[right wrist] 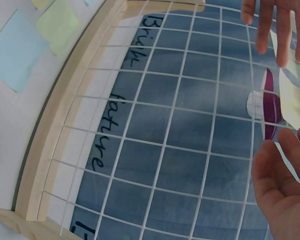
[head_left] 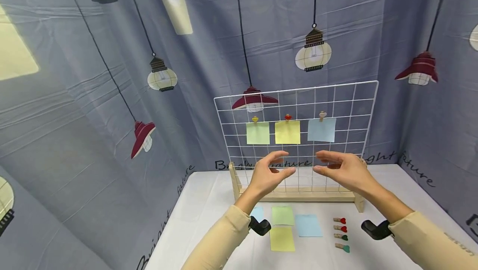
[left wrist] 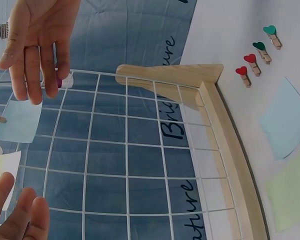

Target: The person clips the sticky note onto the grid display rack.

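My left hand and right hand are held up facing each other in front of a white wire grid, a gap between them. Both have relaxed, slightly bent fingers and hold nothing. Just above them three paper notes hang on the grid. The green note is at the left under a yellow heart clothespin, the yellow note in the middle under a red heart clothespin. At the right, a pale heart clothespin clips the blue note.
A wooden base supports the grid on the white table. In front lie a green note, a yellow note, a blue note and another blue note partly behind my left arm. Several heart clothespins line up beside them.
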A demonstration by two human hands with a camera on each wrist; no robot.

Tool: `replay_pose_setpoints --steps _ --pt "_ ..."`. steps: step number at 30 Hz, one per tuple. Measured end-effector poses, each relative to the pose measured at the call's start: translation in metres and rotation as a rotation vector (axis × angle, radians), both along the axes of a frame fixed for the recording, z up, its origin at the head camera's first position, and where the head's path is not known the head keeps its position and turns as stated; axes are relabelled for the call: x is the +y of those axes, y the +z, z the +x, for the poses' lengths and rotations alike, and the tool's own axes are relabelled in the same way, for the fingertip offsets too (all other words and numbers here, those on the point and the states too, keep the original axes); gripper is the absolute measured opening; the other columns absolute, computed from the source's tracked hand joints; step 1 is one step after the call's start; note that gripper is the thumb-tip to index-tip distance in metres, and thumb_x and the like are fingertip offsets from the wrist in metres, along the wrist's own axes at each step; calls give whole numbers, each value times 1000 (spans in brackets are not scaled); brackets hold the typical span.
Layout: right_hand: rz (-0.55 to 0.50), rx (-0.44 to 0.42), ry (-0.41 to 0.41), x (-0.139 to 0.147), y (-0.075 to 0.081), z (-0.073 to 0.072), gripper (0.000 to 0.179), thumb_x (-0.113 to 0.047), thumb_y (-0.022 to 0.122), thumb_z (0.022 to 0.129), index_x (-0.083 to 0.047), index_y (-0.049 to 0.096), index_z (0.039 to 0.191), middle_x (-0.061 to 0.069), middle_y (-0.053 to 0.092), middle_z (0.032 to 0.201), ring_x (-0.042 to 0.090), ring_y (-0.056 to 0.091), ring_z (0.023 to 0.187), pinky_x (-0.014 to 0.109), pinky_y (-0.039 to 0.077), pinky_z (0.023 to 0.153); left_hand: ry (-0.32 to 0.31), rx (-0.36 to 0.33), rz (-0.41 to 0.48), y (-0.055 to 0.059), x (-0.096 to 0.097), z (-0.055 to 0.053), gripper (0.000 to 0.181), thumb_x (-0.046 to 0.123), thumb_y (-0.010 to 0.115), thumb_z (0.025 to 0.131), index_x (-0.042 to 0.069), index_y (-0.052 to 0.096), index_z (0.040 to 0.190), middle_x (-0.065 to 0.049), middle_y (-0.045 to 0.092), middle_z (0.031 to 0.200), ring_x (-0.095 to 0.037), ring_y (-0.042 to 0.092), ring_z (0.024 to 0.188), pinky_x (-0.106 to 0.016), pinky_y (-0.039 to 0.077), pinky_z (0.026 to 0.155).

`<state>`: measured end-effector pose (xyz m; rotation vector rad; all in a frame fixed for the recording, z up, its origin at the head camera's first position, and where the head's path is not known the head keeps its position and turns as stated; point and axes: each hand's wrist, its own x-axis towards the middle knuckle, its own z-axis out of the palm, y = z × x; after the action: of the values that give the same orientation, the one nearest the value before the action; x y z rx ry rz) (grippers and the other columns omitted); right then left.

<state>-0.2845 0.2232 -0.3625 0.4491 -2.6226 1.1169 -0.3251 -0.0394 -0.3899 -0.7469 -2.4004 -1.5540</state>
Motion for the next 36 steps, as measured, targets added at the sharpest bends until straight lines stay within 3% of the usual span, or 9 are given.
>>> replay_pose_setpoints --steps 9,13,18,22,26,30,36 --pt "1 28 -30 3 -9 0 61 -44 73 95 -2 61 139 23 69 130 41 72 108 45 61 82 11 7 30 -11 -9 2 45 39 80 89 36 65 131 6 65 138 -20 65 122 -26 55 89" --pt "-7 14 -38 6 -15 1 61 -43 74 95 -2 62 138 22 72 125 40 73 106 40 62 79 6 -16 34 -17 -14 4 46 38 80 89 36 65 132 7 64 139 -17 64 121 -26 55 88" --pt "-30 -24 -42 7 -22 3 58 -45 76 92 -2 67 131 21 74 117 40 74 101 44 62 78 18 -37 12 -27 -20 6 46 40 80 88 39 65 131 12 63 138 -14 64 120 -27 54 88" --pt "-38 -43 -59 7 -27 4 50 -46 78 90 -5 70 117 16 74 110 38 75 99 45 62 79 26 -20 10 -30 -24 5 45 40 80 88 36 66 131 6 65 137 -15 65 119 -28 55 88" --pt "-35 -65 -65 8 -31 4 45 -47 79 89 -9 67 109 9 72 106 32 73 99 37 60 76 34 -20 23 -33 -28 5 44 38 81 88 32 67 130 -2 67 136 -15 66 116 -27 55 86" --pt "-16 -73 -80 9 -36 4 48 -49 78 89 -9 65 111 7 71 104 28 69 101 30 56 73 44 -31 35 -41 -34 5 44 36 81 88 30 68 130 0 67 136 -17 66 115 -26 55 85" --pt "-6 -67 -89 11 -46 6 49 -46 81 88 -6 65 113 9 71 104 27 68 98 29 54 71 57 -43 75 -55 -47 4 44 31 81 89 26 67 131 3 66 137 -24 65 117 -29 54 87"
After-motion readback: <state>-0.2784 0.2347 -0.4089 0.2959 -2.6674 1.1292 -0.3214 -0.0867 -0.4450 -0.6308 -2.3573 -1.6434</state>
